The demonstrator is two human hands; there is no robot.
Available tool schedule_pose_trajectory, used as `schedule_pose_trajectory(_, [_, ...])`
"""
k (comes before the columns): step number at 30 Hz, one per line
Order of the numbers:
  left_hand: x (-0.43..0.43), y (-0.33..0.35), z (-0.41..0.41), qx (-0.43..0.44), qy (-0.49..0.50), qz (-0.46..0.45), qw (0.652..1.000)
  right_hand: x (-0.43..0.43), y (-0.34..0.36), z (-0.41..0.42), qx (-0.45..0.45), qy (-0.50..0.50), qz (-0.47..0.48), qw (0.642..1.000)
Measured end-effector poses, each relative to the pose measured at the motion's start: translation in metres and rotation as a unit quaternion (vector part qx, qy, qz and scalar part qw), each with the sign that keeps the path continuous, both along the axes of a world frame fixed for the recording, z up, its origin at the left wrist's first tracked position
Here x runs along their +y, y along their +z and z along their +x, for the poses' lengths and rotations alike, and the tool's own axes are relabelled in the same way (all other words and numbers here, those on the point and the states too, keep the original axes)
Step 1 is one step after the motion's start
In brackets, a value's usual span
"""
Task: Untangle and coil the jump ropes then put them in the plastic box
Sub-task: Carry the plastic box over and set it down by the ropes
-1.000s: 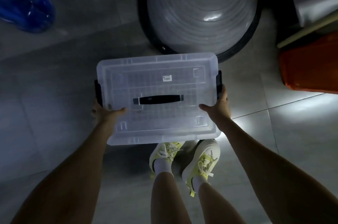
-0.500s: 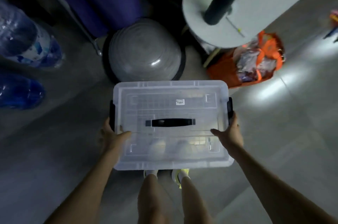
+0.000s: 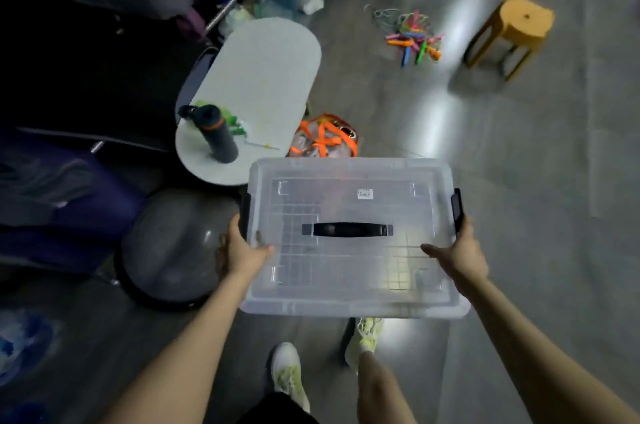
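Left hand (image 3: 242,250) and right hand (image 3: 460,255) grip the lidded box (image 3: 349,271) by its ends, mid-frame, thumbs on the lid. Ropes (image 3: 414,37) lie tangled upper right.

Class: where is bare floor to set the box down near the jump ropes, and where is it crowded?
Bare floor: between the jump ropes, orange bag and stool, and right of the plastic box. Crowded at left: white table, grey dome.
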State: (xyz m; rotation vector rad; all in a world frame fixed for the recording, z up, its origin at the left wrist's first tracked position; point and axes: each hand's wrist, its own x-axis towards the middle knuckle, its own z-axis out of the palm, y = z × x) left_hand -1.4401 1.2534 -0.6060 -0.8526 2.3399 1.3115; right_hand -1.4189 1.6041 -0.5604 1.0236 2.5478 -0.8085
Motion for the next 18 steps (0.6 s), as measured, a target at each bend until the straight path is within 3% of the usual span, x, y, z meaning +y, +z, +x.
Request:
schedule_pose_trajectory(3, [0.065, 0.027, -0.060, 0.024, -0.066, -0.001, 0.997, 0.053, 0.010, -0.011, -0.005, -0.055, 0.004, 0.998])
schedule_pose_trajectory(7, [0.146, 0.046, -0.128, 0.020, -0.150, -0.090, 0.984, 0.125, 0.020, -0.042, -0.008, -0.108, -0.009, 0.994])
schedule_pose_trajectory(13, [0.247, 0.075, -0.216, 0.024, -0.143, -0.085, 0.986, 0.217, 0.037, -0.132, -0.008, -0.100, -0.011, 0.995])
schedule_pose_trajectory(18, [0.291, 0.072, -0.314, 0.019, -0.148, -0.159, 0.976, 0.275, 0.038, -0.238, -0.008, -0.088, -0.010, 0.996])
